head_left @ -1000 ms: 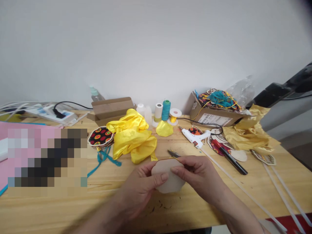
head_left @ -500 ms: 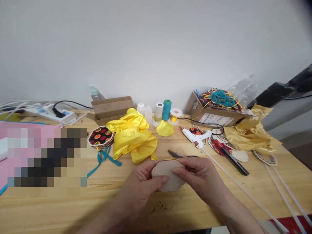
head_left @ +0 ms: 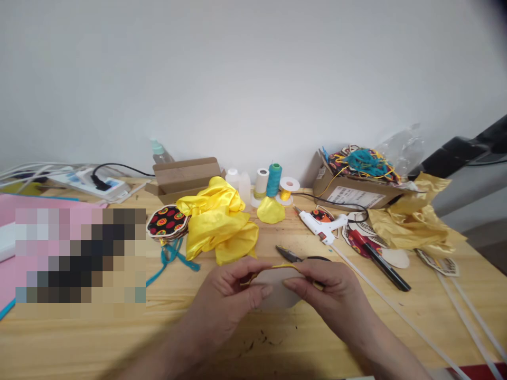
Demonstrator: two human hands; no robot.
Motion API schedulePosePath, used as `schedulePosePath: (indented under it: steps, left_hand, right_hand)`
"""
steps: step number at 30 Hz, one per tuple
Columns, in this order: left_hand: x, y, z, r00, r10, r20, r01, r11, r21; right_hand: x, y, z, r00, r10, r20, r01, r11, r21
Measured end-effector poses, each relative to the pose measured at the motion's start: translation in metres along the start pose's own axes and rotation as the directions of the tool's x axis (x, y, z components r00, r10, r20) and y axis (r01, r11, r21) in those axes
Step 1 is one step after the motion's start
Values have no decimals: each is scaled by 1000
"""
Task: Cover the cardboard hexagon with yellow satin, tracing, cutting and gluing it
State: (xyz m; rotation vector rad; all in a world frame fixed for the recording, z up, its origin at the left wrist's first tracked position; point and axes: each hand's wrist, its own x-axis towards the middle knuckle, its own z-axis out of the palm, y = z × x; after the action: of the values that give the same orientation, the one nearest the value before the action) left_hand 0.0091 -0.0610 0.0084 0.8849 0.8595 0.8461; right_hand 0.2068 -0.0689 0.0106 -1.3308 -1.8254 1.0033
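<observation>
Fingers point(head_left: 233, 275) of the left hand point(head_left: 225, 301) and right hand point(head_left: 330, 293) pinch one pale oval disc point(head_left: 283, 298), edged with yellow cord, at lower centre. Just beyond lie one pair of scissors point(head_left: 291, 256), one glue gun point(head_left: 322, 224) and one black marker point(head_left: 382, 259). Farther back stand three thread spools point(head_left: 274, 179) and two cardboard boxes point(head_left: 184, 177); the right one's label is too small to read.

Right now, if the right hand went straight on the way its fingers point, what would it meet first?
Probably the left hand, just across the pale disc both hold; depth is unclear.
</observation>
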Motion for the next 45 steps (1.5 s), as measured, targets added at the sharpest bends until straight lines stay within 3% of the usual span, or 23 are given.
schedulePosePath:
  steps: [5,10,13,18,21,28,35,45]
  left_hand:
    - [2,4,-6,989,-144,-44,141,987,-76]
    - [6,11,-10,966,-191,172,229,945,-232]
    - [7,10,-10,953,-183,243,236,949,-210]
    - [6,6,-7,958,-249,146,254,967,-21]
    - [5,2,-5,974,-216,68,218,976,-18]
    - [4,-6,1,992,-130,3,130,991,-40]
    - [0,-5,4,1000,-13,-4,13,997,76]
    - [-1,0,6,1000,-6,-21,8,991,135]
  right_hand:
    - [1,-1,-2,999,-2,-48,3,1000,19]
    - [3,0,-3,997,75,-7,-73,984,161]
    - [3,1,-2,997,78,2,-77,982,172]
    - [4,2,0,998,57,-3,-56,986,156]
    - [4,3,2,999,52,-7,-50,989,142]
    - [3,1,7,999,20,-40,-15,993,116]
    - [4,-1,8,996,-25,-81,33,994,102]
    - [4,-1,9,994,-41,-102,49,996,76]
